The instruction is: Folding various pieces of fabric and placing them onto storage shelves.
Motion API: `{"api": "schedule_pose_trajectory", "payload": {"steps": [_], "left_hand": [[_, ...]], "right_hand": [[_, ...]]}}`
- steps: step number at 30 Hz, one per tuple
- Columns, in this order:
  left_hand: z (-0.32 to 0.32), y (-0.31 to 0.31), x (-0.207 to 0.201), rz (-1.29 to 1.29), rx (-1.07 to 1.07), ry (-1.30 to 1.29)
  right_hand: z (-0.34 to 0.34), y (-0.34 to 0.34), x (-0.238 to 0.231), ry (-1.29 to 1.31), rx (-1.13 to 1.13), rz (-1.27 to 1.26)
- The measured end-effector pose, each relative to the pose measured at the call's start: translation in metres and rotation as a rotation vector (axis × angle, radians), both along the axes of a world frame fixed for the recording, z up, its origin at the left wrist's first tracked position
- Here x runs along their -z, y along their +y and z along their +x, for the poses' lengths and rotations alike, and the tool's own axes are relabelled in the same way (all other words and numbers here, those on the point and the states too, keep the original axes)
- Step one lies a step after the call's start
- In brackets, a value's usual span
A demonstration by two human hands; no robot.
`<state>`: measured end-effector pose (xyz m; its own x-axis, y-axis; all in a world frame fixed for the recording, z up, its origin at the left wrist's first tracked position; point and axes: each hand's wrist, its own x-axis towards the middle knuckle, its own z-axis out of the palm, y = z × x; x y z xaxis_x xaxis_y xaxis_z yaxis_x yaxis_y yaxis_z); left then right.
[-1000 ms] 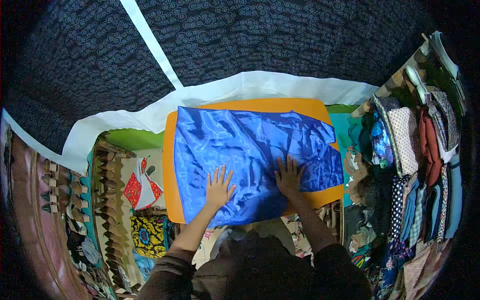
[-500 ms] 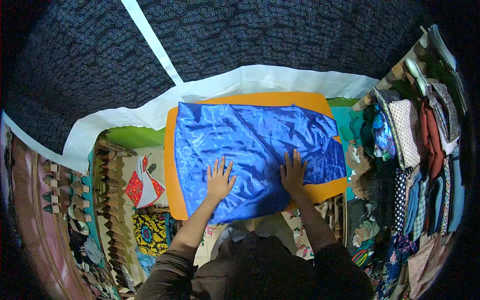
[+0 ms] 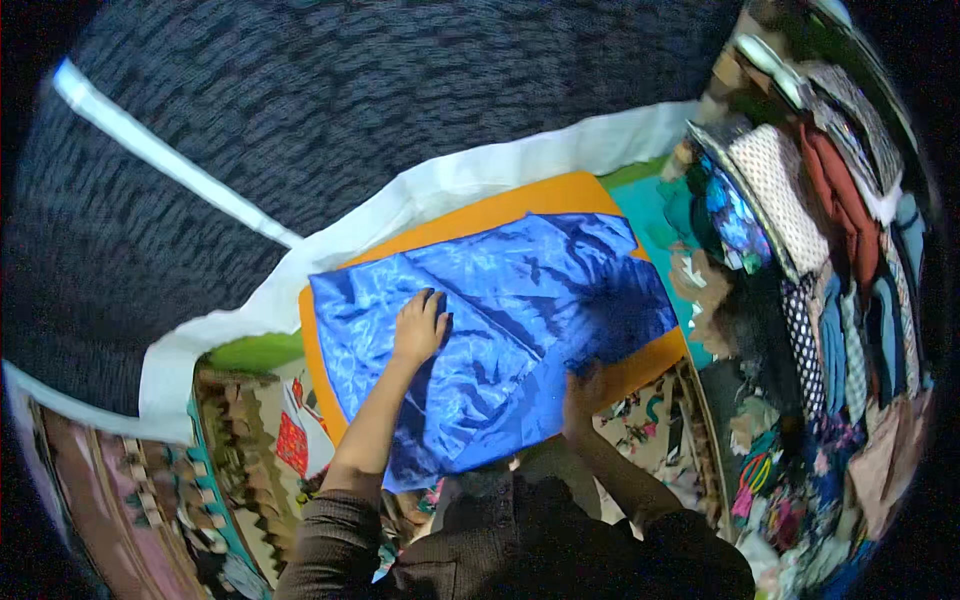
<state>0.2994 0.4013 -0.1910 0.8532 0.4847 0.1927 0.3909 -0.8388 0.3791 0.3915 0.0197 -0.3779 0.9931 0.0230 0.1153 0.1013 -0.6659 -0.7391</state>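
Note:
A shiny blue satin cloth [image 3: 480,350] lies wrinkled over an orange tabletop [image 3: 590,190], hanging a little past its near edge. My left hand [image 3: 420,328] rests on the left half of the cloth, fingers slightly bent and a little apart, gripping nothing. Near the cloth's front edge, right of centre, my right hand [image 3: 580,400] is smeared by motion. Its fingers cannot be made out against the dark part of the cloth.
Clothes [image 3: 850,200] hang and pile along the right side. A dark patterned cloth with a white border [image 3: 560,130] spans the far side. Wooden racks [image 3: 245,470] stand at the left, beside a red and white cloth piece [image 3: 300,440]. Scraps litter the lower right.
The view has turned, tilting the table. My left hand has moved farther up the cloth with its fingers more bent. My right hand has drawn back to the near edge.

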Motion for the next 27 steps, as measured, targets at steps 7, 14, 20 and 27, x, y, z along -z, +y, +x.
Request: {"api": "schedule_pose_trajectory", "payload": {"steps": [7,14,20,27], "left_hand": [[0.061,-0.028,-0.006,-0.069,0.281,-0.037],[0.149,-0.098,-0.009,-0.168,0.411,-0.112],[0.216,-0.148,0.005,-0.01,0.32,-0.174],[0.248,-0.153,0.022,-0.061,-0.028,0.025]], "right_hand": [[0.059,0.061,-0.111,0.189,0.034,0.71],[0.163,0.049,-0.145,-0.115,-0.113,-0.031],[0.274,0.051,-0.142,-0.226,-0.636,-0.828],[0.298,0.132,-0.179,-0.384,-0.888,-0.338]]}}
